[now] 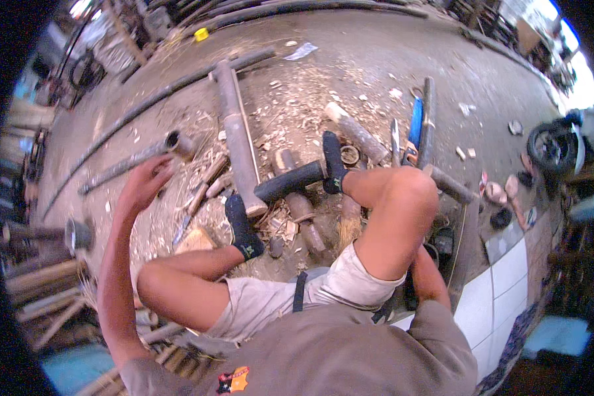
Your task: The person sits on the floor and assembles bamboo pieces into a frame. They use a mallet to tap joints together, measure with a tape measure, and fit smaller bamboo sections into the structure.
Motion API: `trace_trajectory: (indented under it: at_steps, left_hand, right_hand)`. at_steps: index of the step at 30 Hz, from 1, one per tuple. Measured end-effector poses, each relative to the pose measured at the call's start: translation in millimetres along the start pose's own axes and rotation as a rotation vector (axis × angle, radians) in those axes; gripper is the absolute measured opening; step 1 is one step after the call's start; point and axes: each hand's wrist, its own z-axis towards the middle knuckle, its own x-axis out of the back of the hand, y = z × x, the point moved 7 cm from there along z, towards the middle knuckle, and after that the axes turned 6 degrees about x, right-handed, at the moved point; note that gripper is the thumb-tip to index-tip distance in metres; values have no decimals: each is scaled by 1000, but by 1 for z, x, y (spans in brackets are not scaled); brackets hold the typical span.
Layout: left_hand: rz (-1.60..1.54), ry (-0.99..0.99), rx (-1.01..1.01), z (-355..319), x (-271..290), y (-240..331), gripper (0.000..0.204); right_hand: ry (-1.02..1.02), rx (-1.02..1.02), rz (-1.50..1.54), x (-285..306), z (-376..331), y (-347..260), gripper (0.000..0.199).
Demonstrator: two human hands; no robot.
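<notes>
My left hand [150, 181] reaches out to the left with its fingers loosely bent and apart. It is beside the hollow end of a cut bamboo pole [127, 165] lying on the ground; whether the fingertips touch it I cannot tell. My right forearm [430, 277] passes down behind my raised right knee, and that hand is hidden. A dark bamboo piece [290, 181] lies between my two black-socked feet. Left of it is a long brown bamboo post [239, 132]. A partly peeled bamboo length [360, 134] rests beyond my right foot.
A saw with a blue blade [416, 122] and a narrow metal blade [395, 140] lie right of my foot. Pale shavings [290, 112] litter the ground. Stacked bamboo [46, 284] is at the left, a wheel [551, 146] and white tiles [492, 303] at the right.
</notes>
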Motion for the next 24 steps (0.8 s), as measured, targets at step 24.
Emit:
trace_trajectory:
  at_steps: [24]
  left_hand:
    - [-928, -501, -180, 39, -341, 161, 94]
  right_hand:
    - [-16, 31, 1373, 4, -61, -279, 51]
